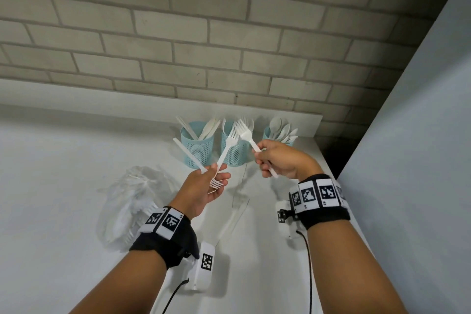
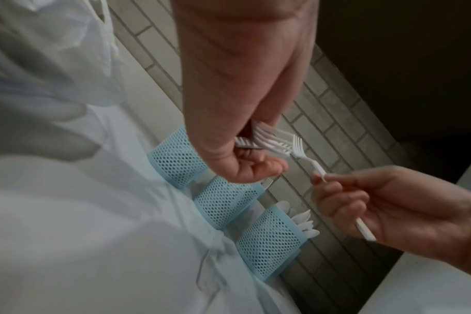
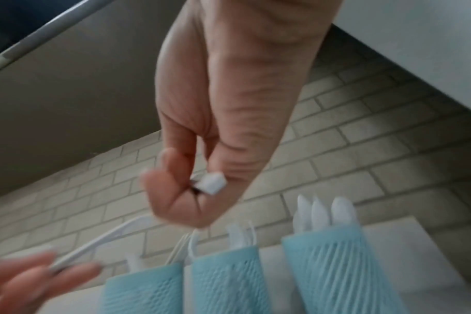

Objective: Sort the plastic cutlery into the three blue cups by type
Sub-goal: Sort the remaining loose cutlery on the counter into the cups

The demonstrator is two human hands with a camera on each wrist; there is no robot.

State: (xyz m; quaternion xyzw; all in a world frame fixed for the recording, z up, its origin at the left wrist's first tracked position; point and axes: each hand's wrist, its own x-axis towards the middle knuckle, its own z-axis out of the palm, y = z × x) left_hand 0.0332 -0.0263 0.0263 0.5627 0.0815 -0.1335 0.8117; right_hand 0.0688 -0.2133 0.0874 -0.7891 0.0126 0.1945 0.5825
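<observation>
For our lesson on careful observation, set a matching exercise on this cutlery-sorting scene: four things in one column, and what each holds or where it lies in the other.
Column 1
1. left cup
2. right cup
3. right hand
4. plastic bag

Column 2
A. grips a single fork
B. holds spoons
C. lies crumpled on the counter, left of the hands
D. holds knives

Pairs: 1-D, 2-B, 3-A, 4-C
</observation>
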